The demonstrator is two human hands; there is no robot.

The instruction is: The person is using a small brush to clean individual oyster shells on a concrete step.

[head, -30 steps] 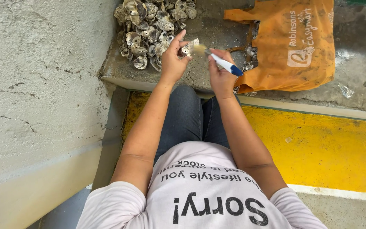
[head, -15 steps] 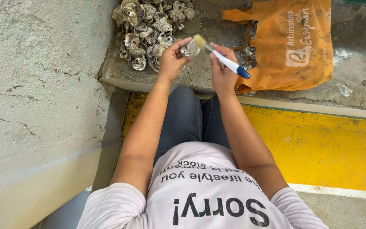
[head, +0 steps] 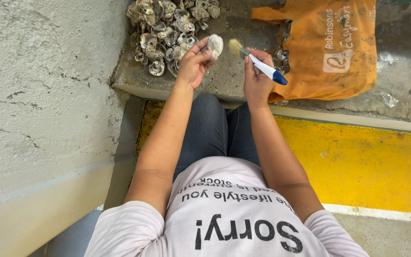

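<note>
We see a pale printed shirt nearest the camera, dark jeans past it, knees up against the concrete ledge. Yellow painted floor strip sits just below the ledge, to the right of the jeans. Above the ledge's near edge, left hand grips a pale oyster shell by fingertips, raised off the surface. Right hand is clenched round a white brush with a blue handle end, bristles close beside the shell, contact unclear. Farther back on the ledge: heap of grey shells to the left, orange bag to the right, more shells at its mouth.
</note>
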